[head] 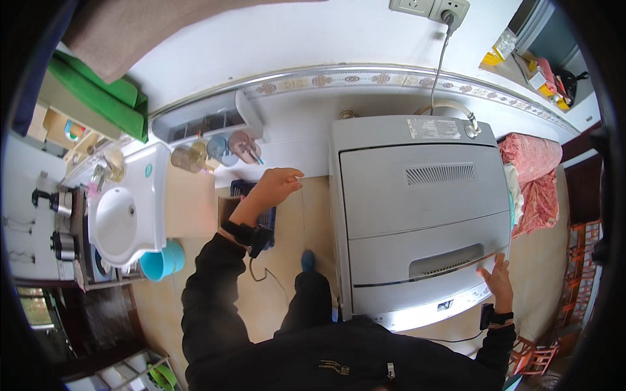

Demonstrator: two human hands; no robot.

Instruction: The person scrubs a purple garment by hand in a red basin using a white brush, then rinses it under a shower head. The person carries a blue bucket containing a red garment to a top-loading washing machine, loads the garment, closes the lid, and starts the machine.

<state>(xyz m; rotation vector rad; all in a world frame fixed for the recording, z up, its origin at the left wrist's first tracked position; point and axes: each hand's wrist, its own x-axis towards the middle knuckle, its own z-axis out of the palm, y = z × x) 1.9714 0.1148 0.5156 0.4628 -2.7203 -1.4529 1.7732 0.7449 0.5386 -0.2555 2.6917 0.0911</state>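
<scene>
A grey top-loading washing machine (381,195) stands before me, its lid lowered. My right hand (498,281) is at its front right corner, fingers spread beside the recessed lid handle (447,261), holding nothing. Whether the fingertips press on the machine is hard to tell. To the left of the machine, my left hand (279,185) hangs in the air with loosely bent fingers and nothing visible in it. Beneath that forearm, a dark blue plastic basket (266,225) is partly hidden on the floor. Both wrists wear black straps with small devices and cables.
Left of me are a white washbasin (117,220), a turquoise bucket (164,259) and a wall rack with several cups (222,149). Behind the machine run an inlet hose (452,106) and a plugged-in power cord (439,68). Pink bundled fabric (533,181) lies to its right.
</scene>
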